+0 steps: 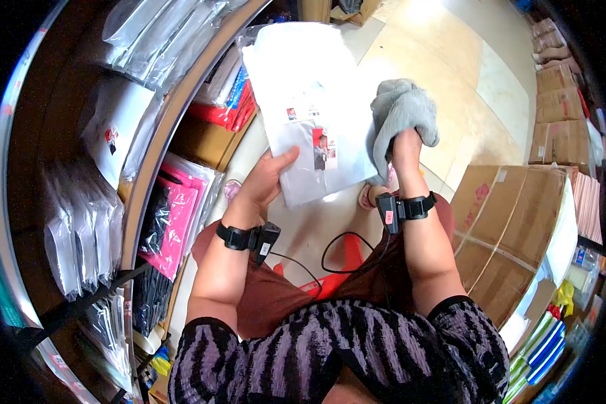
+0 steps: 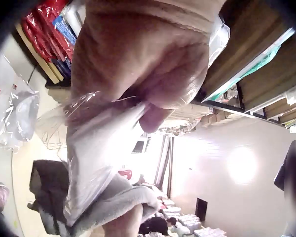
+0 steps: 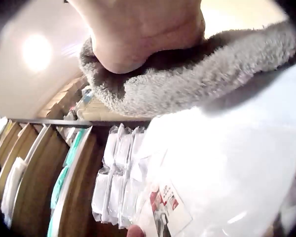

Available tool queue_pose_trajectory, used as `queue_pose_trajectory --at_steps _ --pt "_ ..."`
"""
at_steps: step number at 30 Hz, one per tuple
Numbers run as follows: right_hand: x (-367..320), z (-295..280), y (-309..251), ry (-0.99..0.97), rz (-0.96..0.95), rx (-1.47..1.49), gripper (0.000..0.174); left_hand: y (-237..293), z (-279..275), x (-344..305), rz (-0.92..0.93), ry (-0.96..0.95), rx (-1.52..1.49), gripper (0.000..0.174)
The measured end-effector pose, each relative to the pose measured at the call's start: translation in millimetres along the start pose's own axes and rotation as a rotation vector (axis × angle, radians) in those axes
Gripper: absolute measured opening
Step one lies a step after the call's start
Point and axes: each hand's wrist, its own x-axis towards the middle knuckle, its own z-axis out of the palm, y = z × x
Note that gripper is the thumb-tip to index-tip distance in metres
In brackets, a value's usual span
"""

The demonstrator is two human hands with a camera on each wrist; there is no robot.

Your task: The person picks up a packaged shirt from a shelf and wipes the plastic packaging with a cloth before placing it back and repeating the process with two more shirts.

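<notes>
My left hand [image 1: 268,176] grips the lower left edge of a flat white packet in clear plastic [image 1: 310,74], its thumb lying on top. A label with a small picture of a person [image 1: 321,149] shows on the packet's face. In the left wrist view the plastic-wrapped packet [image 2: 96,158] hangs from the fingers. At the packet's right side, my right hand [image 1: 407,151] holds a fluffy grey cloth [image 1: 402,104], which covers its fingers. In the right wrist view the cloth [image 3: 177,91] bunches round the hand, close over the packet's white surface [image 3: 227,143].
Shelves on the left hold several plastic-wrapped white packets [image 1: 81,225] and pink packets [image 1: 175,215]. Large cardboard boxes [image 1: 508,225] stand on the right. A red stool [image 1: 352,252] shows between the knees, and a black cable [image 1: 343,269] runs between the wrist cameras.
</notes>
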Motion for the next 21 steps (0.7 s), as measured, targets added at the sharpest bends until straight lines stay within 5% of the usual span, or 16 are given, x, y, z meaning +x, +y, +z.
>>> queue_pose_trajectory --at_steps 1,3,5,6,8,11,15,17,20,21 --pt "3 3 5 -0.007 -0.327 -0.516 0.038 2 3 1 0.046 0.024 0.011 0.044" --pt "-20 20 -34 -0.217 -0.241 -0.627 0.041 0 2 9 0.08 0.039 -0.054 0.044" --pt "-37 32 -21 -0.411 -0.546 -0.787 0.047 -4 -4 20 0.045 0.049 -0.126 0.044" --pt "-41 33 12 -0.491 -0.902 -0.876 0.05 -9 -8 25 0.038 0.039 -0.142 0.045" --pt "-71 47 5 -0.711 -0.994 -0.946 0.056 -24 -5 34 0.138 0.015 -0.225 0.045" --pt "-74 48 6 -0.719 -0.873 -0.811 0.06 -29 8 21 0.113 0.023 -0.25 0.047" --pt "-53 38 23 -0.482 -0.798 -0.929 0.056 -27 10 26 0.106 0.021 -0.281 0.046" --pt "-33 25 33 -0.488 -0.519 -0.781 0.052 -14 21 19 0.141 -0.02 -0.271 0.047" --pt "0 7 65 -0.252 0.157 -0.244 0.047 -5 17 10 0.125 -0.114 -0.337 0.049" --pt "3 -1 80 -0.257 0.152 -0.116 0.057 -4 16 9 0.119 -0.111 -0.336 0.049"
